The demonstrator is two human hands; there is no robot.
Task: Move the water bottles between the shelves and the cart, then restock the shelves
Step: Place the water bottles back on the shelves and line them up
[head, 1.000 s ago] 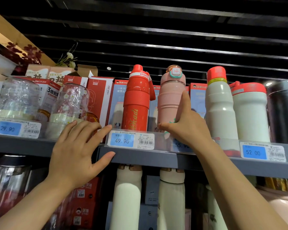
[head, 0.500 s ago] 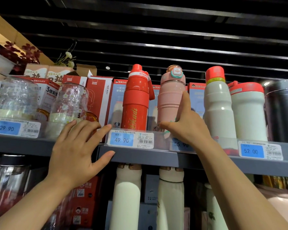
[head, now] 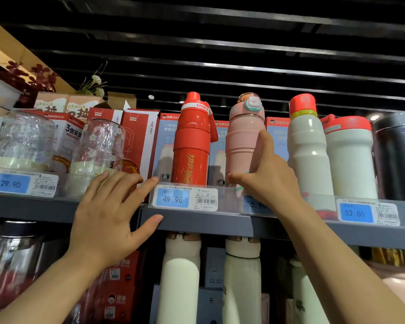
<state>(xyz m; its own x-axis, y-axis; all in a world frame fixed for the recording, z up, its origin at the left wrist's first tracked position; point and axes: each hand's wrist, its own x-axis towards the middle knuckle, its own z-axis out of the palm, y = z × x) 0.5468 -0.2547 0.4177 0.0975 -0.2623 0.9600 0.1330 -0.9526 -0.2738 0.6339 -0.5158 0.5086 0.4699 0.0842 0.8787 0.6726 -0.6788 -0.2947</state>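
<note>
Top shelf [head: 220,222] is pretty packed, with a clear price-tag strip [head: 185,198] running along its front edge. The pink bottle [head: 243,141] stands upright near that edge, squeezed between the red bottle [head: 192,146] and a white bottle with a red cap [head: 306,148], boxes right behind it, so not much side room. Right hand [head: 269,178] reaches up over the strip and grips the pink bottle low down, index finger up its side. Left hand [head: 110,218] is relaxed, fingers spread on the shelf lip, holding nothing. More white bottles [head: 180,277] stand on the shelf below.
</note>
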